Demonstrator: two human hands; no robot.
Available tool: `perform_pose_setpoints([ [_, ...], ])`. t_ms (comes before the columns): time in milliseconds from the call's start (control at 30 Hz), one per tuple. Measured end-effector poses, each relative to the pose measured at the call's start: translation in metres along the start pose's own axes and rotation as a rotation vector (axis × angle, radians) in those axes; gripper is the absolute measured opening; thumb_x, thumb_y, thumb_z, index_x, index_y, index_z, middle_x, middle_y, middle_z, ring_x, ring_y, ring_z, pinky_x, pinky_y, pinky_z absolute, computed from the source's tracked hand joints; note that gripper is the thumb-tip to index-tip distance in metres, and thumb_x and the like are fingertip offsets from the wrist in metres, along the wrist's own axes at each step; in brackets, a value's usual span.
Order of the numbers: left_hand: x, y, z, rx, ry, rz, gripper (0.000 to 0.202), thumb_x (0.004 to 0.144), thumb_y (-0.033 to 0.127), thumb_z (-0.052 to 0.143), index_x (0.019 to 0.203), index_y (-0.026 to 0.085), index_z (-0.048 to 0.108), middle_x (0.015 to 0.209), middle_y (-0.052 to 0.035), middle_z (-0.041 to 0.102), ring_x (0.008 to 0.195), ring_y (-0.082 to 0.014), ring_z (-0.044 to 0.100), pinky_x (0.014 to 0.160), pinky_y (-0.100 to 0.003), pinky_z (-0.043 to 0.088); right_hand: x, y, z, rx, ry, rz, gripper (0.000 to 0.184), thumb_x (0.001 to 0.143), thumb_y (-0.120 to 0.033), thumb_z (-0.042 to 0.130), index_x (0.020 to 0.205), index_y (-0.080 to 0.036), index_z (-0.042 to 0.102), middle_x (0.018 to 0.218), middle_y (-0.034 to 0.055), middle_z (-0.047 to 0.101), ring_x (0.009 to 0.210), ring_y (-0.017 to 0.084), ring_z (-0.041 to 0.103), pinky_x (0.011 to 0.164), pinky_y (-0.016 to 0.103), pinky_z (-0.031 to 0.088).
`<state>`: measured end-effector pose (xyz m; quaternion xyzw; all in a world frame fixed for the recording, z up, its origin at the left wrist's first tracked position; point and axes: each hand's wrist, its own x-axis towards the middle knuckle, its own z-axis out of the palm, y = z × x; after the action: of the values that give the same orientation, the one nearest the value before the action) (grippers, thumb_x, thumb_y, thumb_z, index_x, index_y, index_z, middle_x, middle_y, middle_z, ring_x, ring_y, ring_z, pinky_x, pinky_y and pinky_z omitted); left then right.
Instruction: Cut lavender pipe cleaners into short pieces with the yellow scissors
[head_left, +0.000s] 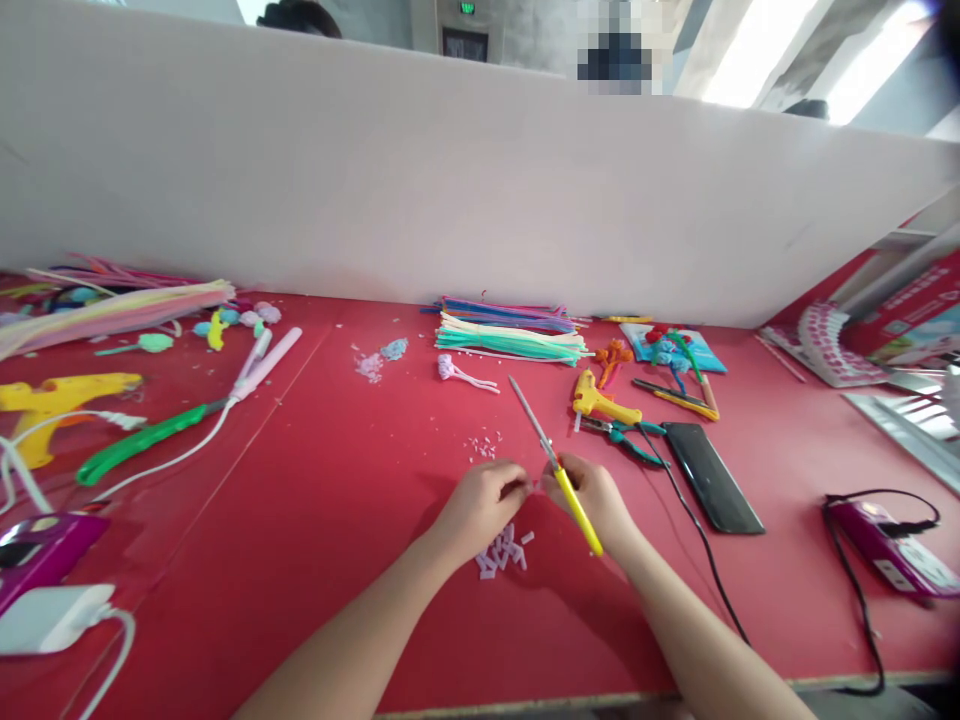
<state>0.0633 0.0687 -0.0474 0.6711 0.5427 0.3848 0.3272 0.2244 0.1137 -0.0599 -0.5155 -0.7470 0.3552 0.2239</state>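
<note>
The right hand holds a yellow-handled tool, tip toward eleven o'clock; whether the left hand pinches anything, I can't tell. Pale purple pieces lie at the left hand's six o'clock on the counter.

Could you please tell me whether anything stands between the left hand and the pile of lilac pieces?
Nothing visible does; the lilac pieces lie on the red tabletop, right beside the left hand.

The cut pieces I watch remotely lie on the table before the bundled stems, with the pliers and phone to the right.
</note>
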Motion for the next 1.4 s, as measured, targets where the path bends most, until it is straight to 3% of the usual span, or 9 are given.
perform_pose_setpoints([
  [233, 0.007, -0.007, -0.016, 0.019, 0.095, -0.027, 0.017, 0.075, 0.026, 0.042, 0.063, 0.018, 0.050, 0.060, 0.0005, 0.048, 0.057, -0.0108, 0.044, 0.055, -0.020, 0.032, 0.011, 0.022, -0.041, -0.297, -0.039, 0.051, 0.021, 0.066, -0.033, 0.042, 0.056, -0.015, 0.047, 0.047, -0.0044, 0.039, 0.044, 0.007, 0.032, 0.041, 0.018, 0.020],
  [400, 0.007, -0.013, -0.016, 0.154, 0.136, -0.015, 0.024, 0.077, 0.028, 0.039, 0.056, 0.017, 0.044, 0.060, 0.0006, 0.045, 0.057, -0.0100, 0.043, 0.057, -0.020, 0.032, 0.015, 0.033, -0.042, -0.402, -0.070, 0.067, 0.024, 0.065, -0.035, 0.044, 0.050, -0.016, 0.045, 0.044, -0.0029, 0.041, 0.042, 0.007, 0.033, 0.042, 0.020, 0.019],
  [567, 0.007, -0.018, -0.017, 0.216, 0.194, -0.060, 0.008, 0.072, 0.020, 0.044, 0.078, 0.019, 0.049, 0.075, 0.0010, 0.050, 0.059, -0.0090, 0.044, 0.060, -0.020, 0.034, 0.020, 0.038, -0.040, -0.461, 0.006, 0.107, 0.020, 0.066, -0.032, 0.043, 0.056, -0.016, 0.049, 0.049, 0.0005, 0.047, 0.046, 0.010, 0.038, 0.044, 0.021, 0.020],
  [633, 0.007, -0.016, -0.019, 0.226, 0.116, -0.029, 0.009, 0.072, 0.018, 0.044, 0.078, 0.020, 0.050, 0.078, 0.0010, 0.050, 0.060, -0.0089, 0.044, 0.060, -0.021, 0.035, 0.021, 0.038, -0.037, -0.467, 0.048, 0.127, 0.020, 0.067, -0.032, 0.042, 0.060, -0.016, 0.050, 0.051, 0.0010, 0.049, 0.047, 0.010, 0.038, 0.045, 0.021, 0.020],
  [800, 0.001, -0.002, -0.011, 0.288, -0.234, 0.151, 0.007, 0.070, 0.020, 0.049, 0.072, 0.019, 0.056, 0.079, -0.0006, 0.050, 0.069, -0.0111, 0.048, 0.064, -0.022, 0.036, 0.018, 0.030, -0.027, -0.439, 0.092, 0.121, 0.020, 0.065, -0.035, 0.044, 0.060, -0.016, 0.049, 0.051, -0.0003, 0.047, 0.047, 0.009, 0.037, 0.044, 0.020, 0.019],
  [1033, -0.010, 0.003, 0.009, 0.409, -0.296, 0.205, 0.009, 0.068, 0.016, 0.049, 0.061, 0.016, 0.054, 0.075, -0.0027, 0.048, 0.073, -0.0141, 0.046, 0.065, -0.024, 0.035, 0.014, 0.023, -0.022, -0.369, 0.111, 0.071, 0.017, 0.063, -0.033, 0.045, 0.058, -0.017, 0.045, 0.049, -0.0020, 0.043, 0.046, 0.008, 0.034, 0.044, 0.020, 0.019],
  [1200, -0.004, 0.002, 0.005, 0.098, -0.185, 0.020, 0.009, 0.069, 0.018, 0.048, 0.063, 0.017, 0.055, 0.074, -0.0009, 0.048, 0.065, -0.0107, 0.046, 0.061, -0.022, 0.035, 0.011, 0.016, -0.016, -0.266, 0.085, 0.046, 0.020, 0.063, -0.034, 0.046, 0.056, -0.016, 0.045, 0.048, -0.0033, 0.039, 0.045, 0.007, 0.031, 0.042, 0.019, 0.020],
  [1300, 0.001, 0.000, 0.000, -0.204, -0.076, -0.158, 0.012, 0.069, 0.027, 0.050, 0.069, 0.016, 0.055, 0.072, -0.0002, 0.048, 0.061, -0.0096, 0.046, 0.057, -0.022, 0.035, 0.004, 0.005, -0.009, -0.113, -0.046, 0.019, 0.022, 0.067, -0.035, 0.043, 0.059, -0.015, 0.047, 0.048, -0.0045, 0.039, 0.044, 0.006, 0.032, 0.040, 0.017, 0.022],
  [1400, 0.004, -0.004, -0.001, -0.502, -0.116, -0.336, 0.018, 0.068, 0.032, 0.052, 0.074, 0.015, 0.055, 0.060, 0.0021, 0.046, 0.049, -0.0068, 0.040, 0.047, -0.020, 0.030, -0.003, -0.004, -0.001, 0.138, -0.186, 0.013, 0.021, 0.069, -0.034, 0.042, 0.067, -0.015, 0.050, 0.048, -0.0057, 0.038, 0.042, 0.005, 0.032, 0.039, 0.016, 0.022],
])
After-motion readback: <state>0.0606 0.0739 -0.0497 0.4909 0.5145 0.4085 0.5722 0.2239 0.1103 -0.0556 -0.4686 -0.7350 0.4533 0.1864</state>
